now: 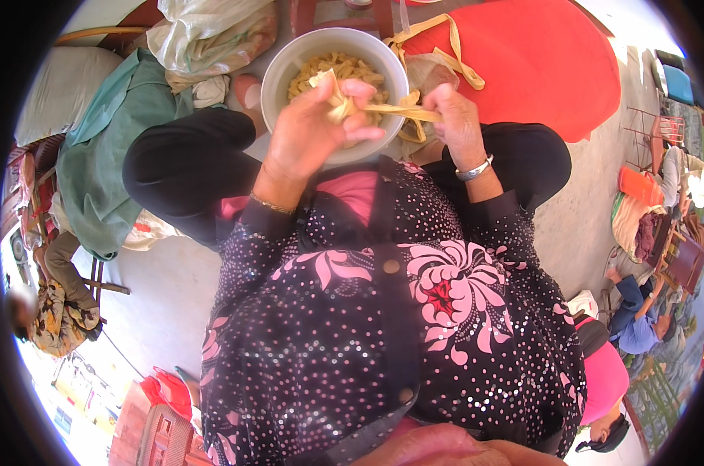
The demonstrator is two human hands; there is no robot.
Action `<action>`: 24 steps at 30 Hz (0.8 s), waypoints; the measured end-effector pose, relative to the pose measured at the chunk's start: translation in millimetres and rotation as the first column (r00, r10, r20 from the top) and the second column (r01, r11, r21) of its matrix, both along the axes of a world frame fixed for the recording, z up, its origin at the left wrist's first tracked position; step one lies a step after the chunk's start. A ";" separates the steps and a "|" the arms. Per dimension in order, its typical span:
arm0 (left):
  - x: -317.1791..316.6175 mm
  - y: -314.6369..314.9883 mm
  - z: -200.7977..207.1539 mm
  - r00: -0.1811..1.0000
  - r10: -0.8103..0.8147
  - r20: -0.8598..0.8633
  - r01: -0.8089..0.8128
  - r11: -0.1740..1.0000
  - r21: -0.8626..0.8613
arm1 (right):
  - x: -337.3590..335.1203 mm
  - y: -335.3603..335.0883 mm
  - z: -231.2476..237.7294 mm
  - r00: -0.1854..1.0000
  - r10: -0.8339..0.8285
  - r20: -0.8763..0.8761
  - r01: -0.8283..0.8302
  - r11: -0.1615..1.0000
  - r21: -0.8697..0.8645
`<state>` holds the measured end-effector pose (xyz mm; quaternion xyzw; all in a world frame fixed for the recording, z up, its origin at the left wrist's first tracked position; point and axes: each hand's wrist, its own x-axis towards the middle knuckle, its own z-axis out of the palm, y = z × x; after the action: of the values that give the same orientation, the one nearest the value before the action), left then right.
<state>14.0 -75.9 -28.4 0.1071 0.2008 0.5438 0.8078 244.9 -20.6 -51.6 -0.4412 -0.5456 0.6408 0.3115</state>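
Note:
A pale yellow, flat, pliable strip (405,112) stretches between my two hands above a white bucket (273,74). My left hand (309,128) is over the near left of the rim, its fingers curled around a folded, bunched part of the strip; they are slightly blurred. At the right, my right hand (454,120) pinches the strip, and a bracelet circles that wrist. Many short yellowish pieces (348,64) lie inside the bucket, partly hidden by my left hand. I cannot tell what the strip is made of.
Long strips (454,35) trail beside the bucket onto a large red surface (538,70) at the right. A filled whitish plastic bag (212,39) and green cloth (104,171) are at the left. My knees flank the bucket. Other people (639,314) are farther off on both sides.

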 end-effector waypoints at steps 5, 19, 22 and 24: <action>2.6 5.9 0.4 0.977 0.032 -0.211 -0.023 0.999 0.044 | -11.2 -2.4 18.7 0.931 0.365 0.028 -0.353 0.915 -0.196; 8.6 6.2 -3.5 0.697 0.000 -0.717 -0.061 0.996 -0.059 | -32.5 -11.2 24.2 0.921 0.388 0.026 -0.379 0.910 -0.170; 9.4 7.3 -7.1 0.720 0.034 -0.693 -0.065 0.998 -0.018 | -42.0 -9.4 37.0 0.945 0.318 -0.075 -0.327 0.924 -0.201; 8.9 7.9 -5.0 0.734 0.059 -0.676 -0.088 0.996 -0.008 | -44.0 -1.6 29.8 0.920 0.385 -0.080 -0.393 0.905 -0.164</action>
<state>22.9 -68.0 -33.4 0.2727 0.4946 0.4955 0.6599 200.9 -22.2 -21.8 -0.3347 -0.5563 0.7458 0.1497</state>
